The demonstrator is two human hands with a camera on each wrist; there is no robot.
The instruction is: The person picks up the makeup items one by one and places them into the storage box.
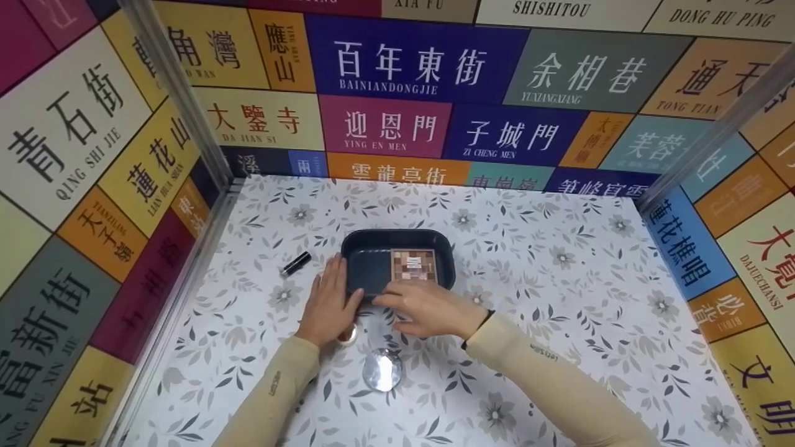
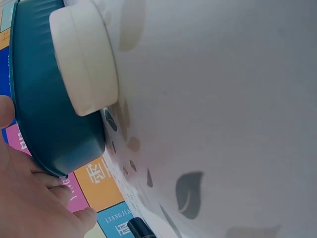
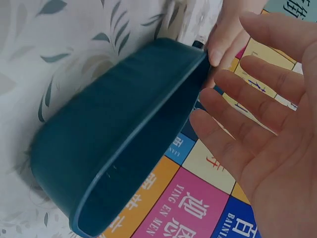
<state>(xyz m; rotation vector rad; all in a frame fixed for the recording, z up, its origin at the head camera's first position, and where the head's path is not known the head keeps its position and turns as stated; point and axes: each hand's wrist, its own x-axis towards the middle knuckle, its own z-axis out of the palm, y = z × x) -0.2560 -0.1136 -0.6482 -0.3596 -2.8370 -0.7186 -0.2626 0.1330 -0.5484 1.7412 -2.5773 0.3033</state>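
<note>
A dark teal rectangular box [image 1: 367, 273] stands on the table with its mouth up. In its right half lies a flat palette [image 1: 413, 264] of brown and pink squares. My left hand [image 1: 330, 304] rests at the box's left end, fingers extended along the side and thumb at the front rim. Over the front right rim hovers my right hand [image 1: 431, 305]; in the right wrist view its palm faces the box with fingers spread and nothing held. A cream rounded case [image 2: 84, 57] with a seam sits against the box's front in the left wrist view.
A shiny silver disc [image 1: 382, 370] lies in front of the box. Partly hidden by my left wrist is a small round thing [image 1: 349, 335] with a pale rim. A black tube [image 1: 296, 264] lies left of the box. Printed panels [image 1: 410, 62] wall the table's back and sides.
</note>
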